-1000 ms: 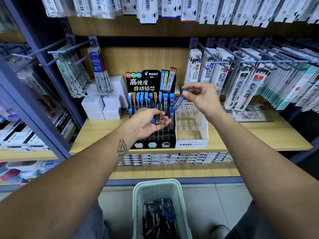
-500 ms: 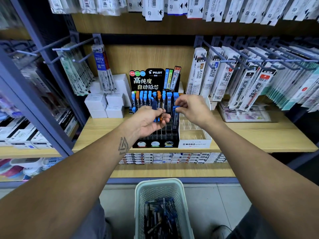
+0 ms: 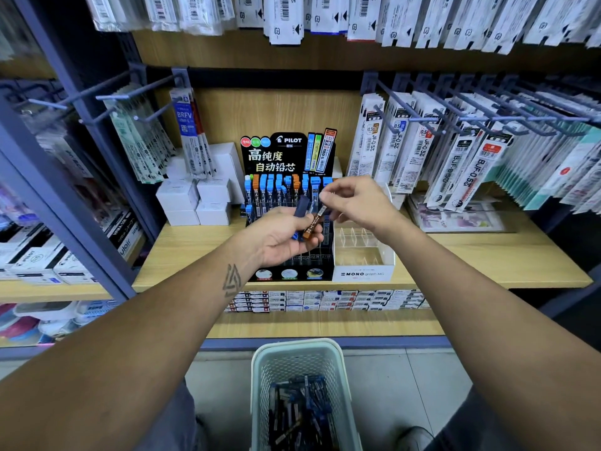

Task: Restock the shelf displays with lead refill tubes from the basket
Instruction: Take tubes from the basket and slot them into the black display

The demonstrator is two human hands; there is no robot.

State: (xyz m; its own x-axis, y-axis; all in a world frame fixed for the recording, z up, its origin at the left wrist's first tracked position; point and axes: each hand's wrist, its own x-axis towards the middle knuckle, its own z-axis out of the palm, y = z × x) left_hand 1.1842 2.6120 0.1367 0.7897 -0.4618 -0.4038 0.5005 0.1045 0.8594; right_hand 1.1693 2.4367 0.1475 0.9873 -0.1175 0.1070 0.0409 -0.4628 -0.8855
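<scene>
Stationery shelves frame the Pilot display [image 3: 287, 203]. Left hand [image 3: 279, 237] grips several lead refill tubes [image 3: 310, 227] slanting upward toward the right hand [image 3: 356, 203], whose fingertips pinch one's top end.

The shelf [image 3: 487, 255] is pale matt wood-grain board. The basket [image 3: 260, 385] is perforated pale plastic. The display stand [image 3: 276, 151] is glossy black printed card; the hooks [image 3: 422, 118] are painted metal.
</scene>
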